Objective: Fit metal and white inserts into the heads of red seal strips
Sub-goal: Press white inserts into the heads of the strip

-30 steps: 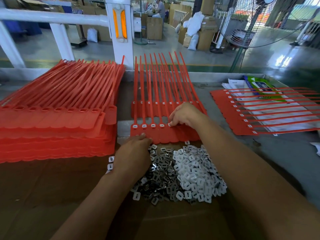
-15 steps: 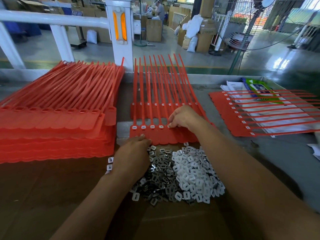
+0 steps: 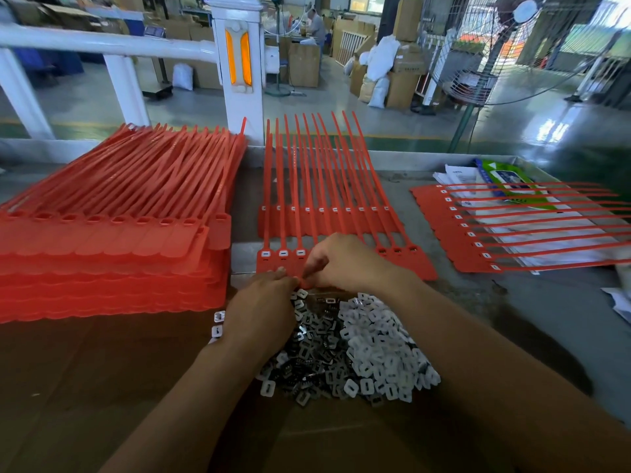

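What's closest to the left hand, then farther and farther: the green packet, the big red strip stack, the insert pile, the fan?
From the left hand:
1. Pile of inserts, right beside it, on its right.
2. Stack of red strips, just to its left.
3. Green packet, far off to the right.
4. Fan, behind everything, back right.

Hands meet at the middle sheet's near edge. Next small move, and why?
Probably move the right hand to the next open head and press an insert in: only three white-capped heads show at the left, three open heads at the right; those between are hidden under it.
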Motion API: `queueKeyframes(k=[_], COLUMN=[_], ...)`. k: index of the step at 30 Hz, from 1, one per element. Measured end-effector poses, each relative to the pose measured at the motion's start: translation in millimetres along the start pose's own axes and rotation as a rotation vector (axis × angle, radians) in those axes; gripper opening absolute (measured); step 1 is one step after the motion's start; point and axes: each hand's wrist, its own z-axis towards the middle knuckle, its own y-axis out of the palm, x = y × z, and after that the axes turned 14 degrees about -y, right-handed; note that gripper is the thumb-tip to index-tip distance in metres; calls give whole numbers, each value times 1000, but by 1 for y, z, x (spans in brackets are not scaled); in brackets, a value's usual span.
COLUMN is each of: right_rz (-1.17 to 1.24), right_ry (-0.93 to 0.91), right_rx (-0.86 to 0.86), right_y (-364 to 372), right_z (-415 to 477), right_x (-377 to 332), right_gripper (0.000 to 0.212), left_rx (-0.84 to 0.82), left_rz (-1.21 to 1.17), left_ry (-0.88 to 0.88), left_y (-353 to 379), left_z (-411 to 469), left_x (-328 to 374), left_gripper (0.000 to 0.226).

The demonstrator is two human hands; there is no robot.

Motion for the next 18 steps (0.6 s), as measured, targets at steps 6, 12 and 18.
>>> queueKeyframes(k=[6, 12, 18], right_rz=[-102, -178, -162], right_ry=[-48, -59, -92], right_rx=[-60, -51, -42], right_y=[10, 18, 18], right_z=[-2, -3, -5], right_x=[-4, -1, 1], right_gripper=[22, 24, 20], left_rx=[2, -22, -8], left_rz=[-9, 19, 15], left_ry=[9, -12, -7], left_y=[1, 2, 0], left_z=[0, 2, 0], left_x=[0, 0, 1], left_gripper=[63, 50, 47])
